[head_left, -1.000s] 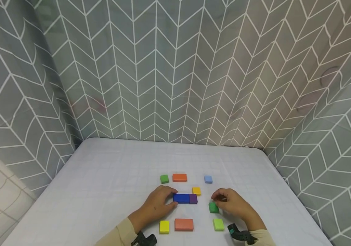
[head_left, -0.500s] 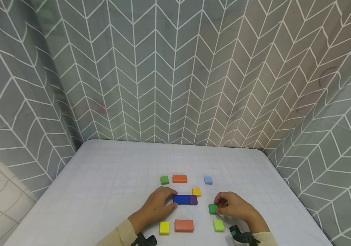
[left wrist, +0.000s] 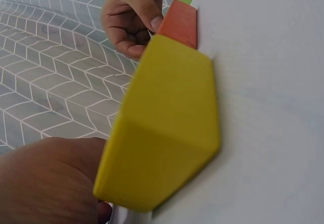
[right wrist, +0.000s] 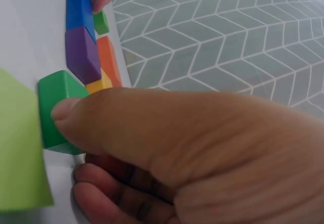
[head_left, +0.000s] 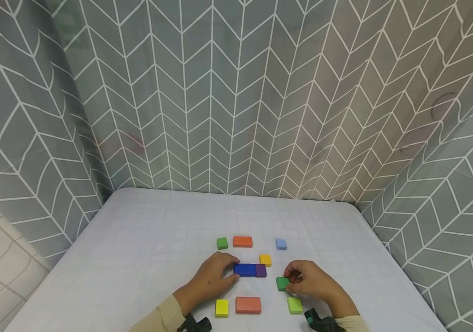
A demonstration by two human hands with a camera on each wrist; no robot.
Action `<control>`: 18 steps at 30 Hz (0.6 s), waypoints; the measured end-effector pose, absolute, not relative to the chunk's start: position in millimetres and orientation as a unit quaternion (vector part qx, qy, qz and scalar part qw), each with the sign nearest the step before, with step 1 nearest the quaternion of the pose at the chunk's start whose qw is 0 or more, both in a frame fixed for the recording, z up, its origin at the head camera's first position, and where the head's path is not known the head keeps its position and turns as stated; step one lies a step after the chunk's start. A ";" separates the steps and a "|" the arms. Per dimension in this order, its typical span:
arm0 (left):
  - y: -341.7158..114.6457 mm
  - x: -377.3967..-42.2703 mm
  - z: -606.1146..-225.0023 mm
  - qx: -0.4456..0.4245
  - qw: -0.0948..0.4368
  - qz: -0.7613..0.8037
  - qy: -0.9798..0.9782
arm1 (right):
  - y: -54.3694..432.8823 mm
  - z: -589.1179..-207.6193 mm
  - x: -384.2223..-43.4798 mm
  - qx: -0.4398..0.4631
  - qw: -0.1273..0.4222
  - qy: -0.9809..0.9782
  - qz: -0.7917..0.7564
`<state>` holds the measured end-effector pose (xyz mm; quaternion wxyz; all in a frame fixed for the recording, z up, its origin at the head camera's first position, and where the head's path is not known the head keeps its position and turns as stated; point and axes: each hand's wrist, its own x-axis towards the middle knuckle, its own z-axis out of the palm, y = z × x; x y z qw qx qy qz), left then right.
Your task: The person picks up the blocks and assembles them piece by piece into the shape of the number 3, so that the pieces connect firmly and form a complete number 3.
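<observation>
We see the right hand (head_left: 312,282) pinching the dark green block (head_left: 281,283) on the tabletop (head_left: 157,221), near but apart from the purple block (head_left: 261,270), and the left hand (head_left: 215,275) holding the blue block (head_left: 245,270) by its end; we judge both light, stiff and smooth, best pinched by opposite sides.

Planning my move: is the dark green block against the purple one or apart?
Apart; white cloth shows between dark green block and purple block.

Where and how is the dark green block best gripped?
Likely the near and far faces of the dark green block, coming from the right: its sides are flat, the right hand pinches it from there, and its left face, toward the purple block, is uncovered.
</observation>
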<state>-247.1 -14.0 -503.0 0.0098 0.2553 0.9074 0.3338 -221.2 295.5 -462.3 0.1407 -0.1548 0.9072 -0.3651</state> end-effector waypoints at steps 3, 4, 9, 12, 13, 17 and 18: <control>-13.9 -247.4 -503.2 0.255 0.011 0.334 0.907 | 292.5 -462.7 -221.8 -0.156 0.142 0.907 -0.363; -14.0 -247.4 -503.3 0.257 0.009 0.334 0.907 | 291.2 -462.7 -221.9 -0.157 0.142 0.907 -0.363; -14.3 -247.0 -503.4 0.260 0.003 0.333 0.906 | 285.3 -463.5 -221.5 -0.161 0.137 0.906 -0.366; -13.9 -246.8 -503.5 0.257 0.006 0.333 0.907 | 282.6 -464.7 -220.9 -0.168 0.132 0.907 -0.363; -13.8 -246.8 -503.5 0.255 0.008 0.334 0.907 | 281.7 -465.3 -220.8 -0.171 0.130 0.907 -0.361; -13.4 -247.2 -504.2 0.252 0.010 0.333 0.909 | 277.4 -466.1 -220.1 -0.179 0.124 0.907 -0.360; -13.5 -247.2 -504.3 0.253 0.009 0.333 0.908 | 276.2 -466.0 -219.9 -0.180 0.122 0.907 -0.360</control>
